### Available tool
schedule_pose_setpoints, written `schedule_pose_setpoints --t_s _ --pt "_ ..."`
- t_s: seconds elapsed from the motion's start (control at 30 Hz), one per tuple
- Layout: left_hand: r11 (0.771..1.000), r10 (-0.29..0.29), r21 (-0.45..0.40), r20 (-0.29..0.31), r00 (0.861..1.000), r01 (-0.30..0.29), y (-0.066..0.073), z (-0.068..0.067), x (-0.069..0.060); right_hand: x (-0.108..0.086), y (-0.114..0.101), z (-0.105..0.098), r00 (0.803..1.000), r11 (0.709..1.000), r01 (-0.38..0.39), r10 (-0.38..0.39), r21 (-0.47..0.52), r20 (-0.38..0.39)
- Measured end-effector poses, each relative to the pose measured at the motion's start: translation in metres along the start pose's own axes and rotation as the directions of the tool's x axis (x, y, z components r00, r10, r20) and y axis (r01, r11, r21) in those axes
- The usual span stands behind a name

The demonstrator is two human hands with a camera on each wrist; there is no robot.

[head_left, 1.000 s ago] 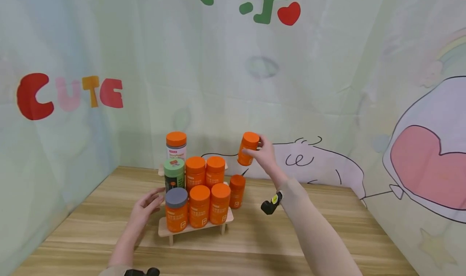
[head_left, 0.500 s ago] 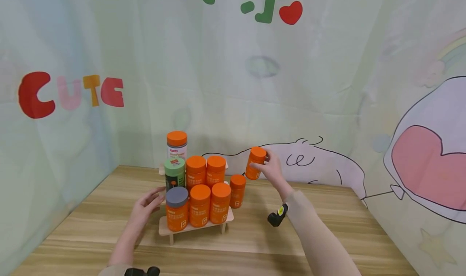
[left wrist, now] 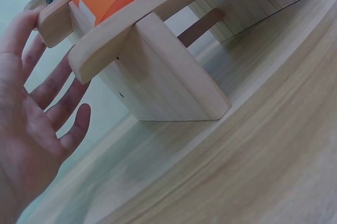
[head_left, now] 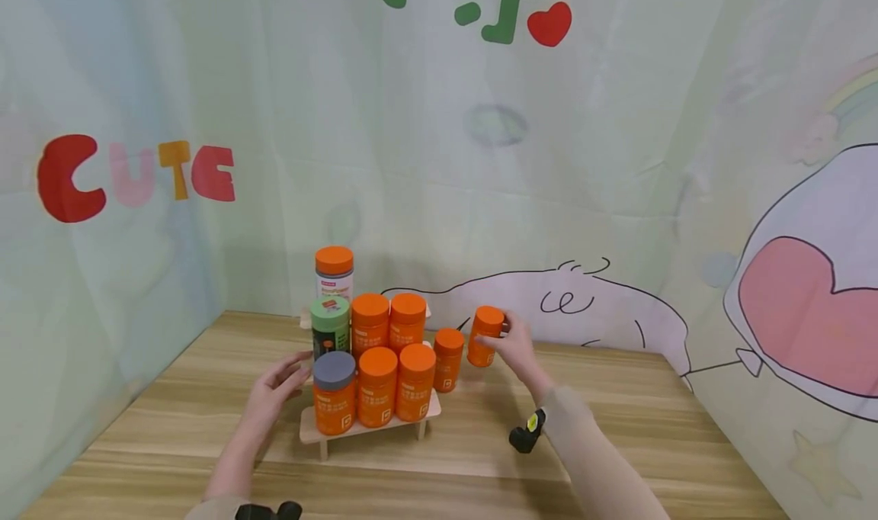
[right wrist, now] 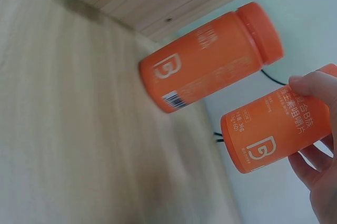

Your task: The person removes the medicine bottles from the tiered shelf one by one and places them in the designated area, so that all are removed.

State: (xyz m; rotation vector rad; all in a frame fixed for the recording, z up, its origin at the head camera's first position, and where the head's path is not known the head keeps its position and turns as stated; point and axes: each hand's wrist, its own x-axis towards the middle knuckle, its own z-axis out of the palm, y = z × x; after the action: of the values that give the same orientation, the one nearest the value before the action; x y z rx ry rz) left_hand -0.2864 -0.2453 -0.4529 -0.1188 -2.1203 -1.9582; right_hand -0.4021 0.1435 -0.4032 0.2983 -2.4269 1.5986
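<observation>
Head view: right hand [head_left: 516,346] has thumb and fingers pinching the held orange bottle [head_left: 485,337], slightly tilted, between 2 and 3 o'clock from the wooden rack [head_left: 430,408]; cannot tell whether its base meets the wood-grain table [head_left: 494,451]. Standing orange bottle [head_left: 448,361] upright on the table, between held bottle and rack, at the rack's 3 o'clock. Left hand [head_left: 276,389] at the rack's 9 o'clock, just beside it. Rack is stepped: front row has a grey-lidded bottle [head_left: 334,398] plus two orange ones toward 3 o'clock; middle row, a green-lidded bottle [head_left: 331,325] plus two orange; back row, a white-labelled bottle [head_left: 334,272] with orange lid. Left wrist view: hand at 9 o'clock, fingers spread and gently bent, tips at the rack's plank ends; pressure cannot be judged. Right wrist view: held bottle toward 3 to 4 o'clock, thumb across its near side, fingers on the opposite side; standing bottle toward 1 o'clock, apart from it in this view; rack at 12 o'clock.
</observation>
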Motion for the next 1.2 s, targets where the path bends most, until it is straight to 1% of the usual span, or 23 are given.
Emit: schedule_pose_setpoints --t_s 0.2,0.43,0.53,0.8,1.03,1.2 --pt "1.000 -0.004 -0.013 0.001 1.000 0.004 -0.002 0.001 0.000 -0.007 0.013 0.004 1.000 1.000 -0.002 0.002 0.004 0.000" --pt "1.000 -0.006 -0.015 0.005 1.000 0.006 -0.002 0.000 0.000 -0.015 0.021 0.010 1.000 1.000 -0.012 0.011 0.007 0.014" --pt "1.000 -0.007 -0.015 0.005 1.000 0.007 -0.002 0.000 0.000 -0.018 0.024 0.013 1.000 1.000 0.004 -0.004 0.001 0.020" --pt "0.999 -0.032 -0.003 0.000 0.999 0.032 0.000 0.001 0.000 -0.023 0.026 0.018 0.999 0.999 0.030 -0.030 0.011 0.013" --pt "1.000 0.002 -0.001 -0.006 1.000 -0.002 0.000 0.000 0.000 -0.024 0.027 0.022 0.999 1.000 0.022 -0.022 -0.004 0.025" --pt "1.000 -0.010 -0.011 -0.013 1.000 0.010 -0.002 0.001 0.000 -0.025 0.030 0.023 0.999 1.000 0.021 -0.021 0.015 0.027"
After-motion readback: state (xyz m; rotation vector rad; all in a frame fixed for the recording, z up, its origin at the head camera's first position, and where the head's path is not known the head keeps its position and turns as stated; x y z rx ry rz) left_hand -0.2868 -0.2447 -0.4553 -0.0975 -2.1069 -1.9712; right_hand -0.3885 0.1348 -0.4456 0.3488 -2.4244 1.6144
